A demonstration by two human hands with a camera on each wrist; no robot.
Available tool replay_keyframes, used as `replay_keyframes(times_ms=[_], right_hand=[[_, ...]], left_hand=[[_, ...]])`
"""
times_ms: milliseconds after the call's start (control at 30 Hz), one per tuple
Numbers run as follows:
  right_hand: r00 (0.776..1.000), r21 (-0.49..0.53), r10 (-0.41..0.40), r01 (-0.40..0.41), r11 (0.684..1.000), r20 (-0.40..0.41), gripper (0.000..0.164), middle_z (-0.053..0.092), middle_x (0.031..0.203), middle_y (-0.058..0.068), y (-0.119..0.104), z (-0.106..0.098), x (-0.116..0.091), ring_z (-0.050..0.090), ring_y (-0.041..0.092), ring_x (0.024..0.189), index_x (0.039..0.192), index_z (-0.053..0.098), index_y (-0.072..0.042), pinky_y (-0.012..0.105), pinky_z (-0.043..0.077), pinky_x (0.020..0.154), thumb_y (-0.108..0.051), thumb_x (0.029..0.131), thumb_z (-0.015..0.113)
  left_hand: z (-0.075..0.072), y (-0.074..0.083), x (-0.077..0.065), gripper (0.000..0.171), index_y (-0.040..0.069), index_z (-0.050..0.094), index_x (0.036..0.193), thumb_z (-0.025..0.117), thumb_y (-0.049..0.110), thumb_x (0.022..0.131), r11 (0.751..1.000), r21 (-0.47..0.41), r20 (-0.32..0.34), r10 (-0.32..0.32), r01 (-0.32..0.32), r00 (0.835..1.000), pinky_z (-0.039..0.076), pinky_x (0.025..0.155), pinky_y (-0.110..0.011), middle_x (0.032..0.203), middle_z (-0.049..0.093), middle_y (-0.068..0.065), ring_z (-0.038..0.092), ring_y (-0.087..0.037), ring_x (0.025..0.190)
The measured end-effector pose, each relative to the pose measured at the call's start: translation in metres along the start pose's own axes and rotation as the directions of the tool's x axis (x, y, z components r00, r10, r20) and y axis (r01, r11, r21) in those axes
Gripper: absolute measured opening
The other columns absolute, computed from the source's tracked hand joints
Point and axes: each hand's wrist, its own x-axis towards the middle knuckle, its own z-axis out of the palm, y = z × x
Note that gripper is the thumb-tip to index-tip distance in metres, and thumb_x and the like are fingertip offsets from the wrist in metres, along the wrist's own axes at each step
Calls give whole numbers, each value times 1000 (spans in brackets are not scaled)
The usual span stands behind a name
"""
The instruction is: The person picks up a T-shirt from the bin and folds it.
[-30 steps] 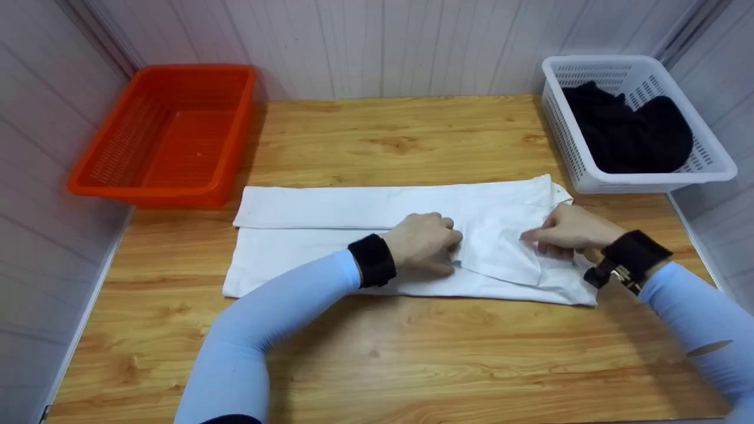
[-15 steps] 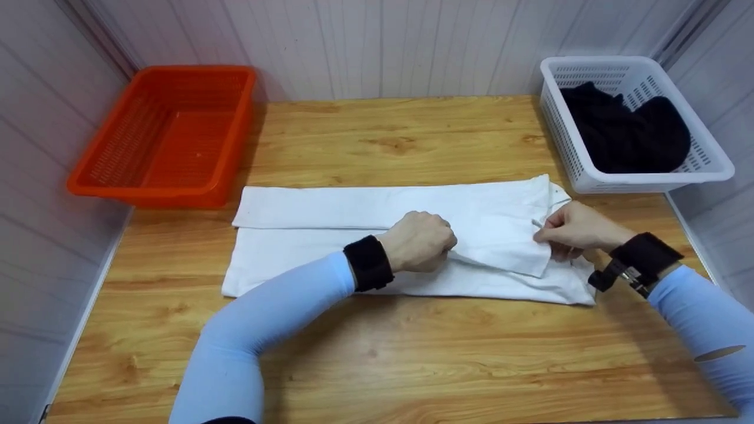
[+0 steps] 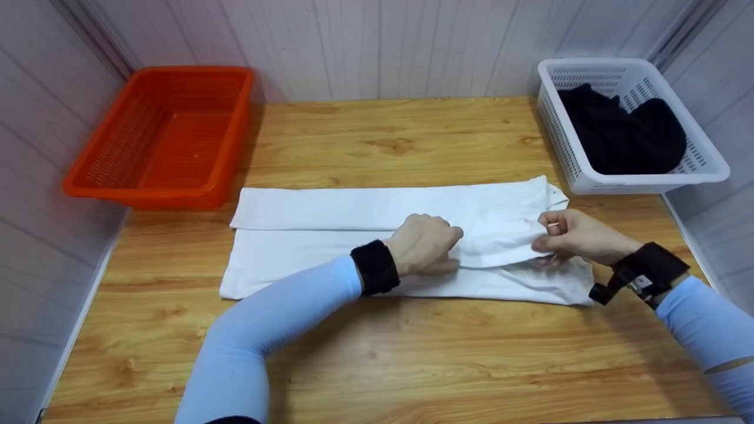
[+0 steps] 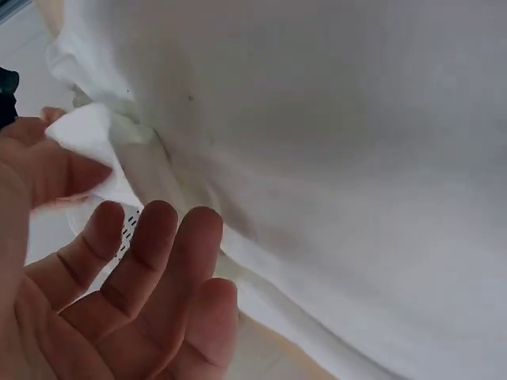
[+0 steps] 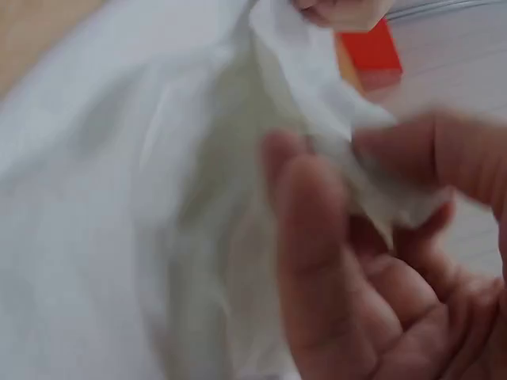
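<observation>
A white folded garment (image 3: 330,209) lies lengthwise across the wooden table, with one strip overlapping another. Its exact kind is hidden by the folds. At its right end, my right hand (image 3: 574,235) pinches the edge of a raised flap between thumb and fingers; the right wrist view shows this flap edge between the fingertips of the right hand (image 5: 356,261). My left hand (image 3: 424,244) is over the middle of the garment, beside the flap's left part. In the left wrist view, the fingers of the left hand (image 4: 150,293) are loosely bent, the thumb apart from them near the cloth.
An orange basket (image 3: 230,159) stands at the back left with nothing seen inside. At the back right, a white basket (image 3: 556,135) contains black cloth (image 3: 627,135). Pale panelled walls (image 3: 377,53) enclose the back and sides of the table (image 3: 377,365).
My right hand has lifted the flap's near edge and turned it upward, narrowing the flap. The left thumb now stands lower, apart from the fingers; the left hand has hardly moved.
</observation>
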Motion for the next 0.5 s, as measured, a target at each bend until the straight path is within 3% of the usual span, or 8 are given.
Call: replay_keyframes(times_ms=[133,300,400,500], right_hand=[[998,78,-55,56,995,-16,33,84,88,0,-4,5,-3,80,11,69,125,42,-6,30,68,65,-2,108,70],[969,14,-246,246,969,23,24,86,95,3,-6,5,-5,82,12,78,134,66,3,31,69,70,1,109,66],[948,-11,-317,318,948,24,30,87,99,2,-6,1,-7,84,12,86,135,73,4,29,70,75,8,105,69],[939,39,-343,343,938,-25,43,86,98,5,-8,-2,-10,85,13,86,143,70,3,30,70,76,13,102,70]], left_hand=[[5,8,3,32,15,76,102,75,46,102,997,77,34,22,-25,999,66,67,-41,89,77,-1,72,-16,76],[8,11,7,17,15,81,105,65,21,106,985,166,9,42,-43,999,68,68,-40,92,81,-3,78,-19,79],[2,7,7,14,13,78,104,66,20,105,995,92,-7,31,-30,999,68,67,-40,87,78,-2,74,-18,75],[-11,0,8,13,12,71,102,68,25,103,999,-36,-66,-4,2,998,66,65,-42,79,68,-1,65,-17,70]])
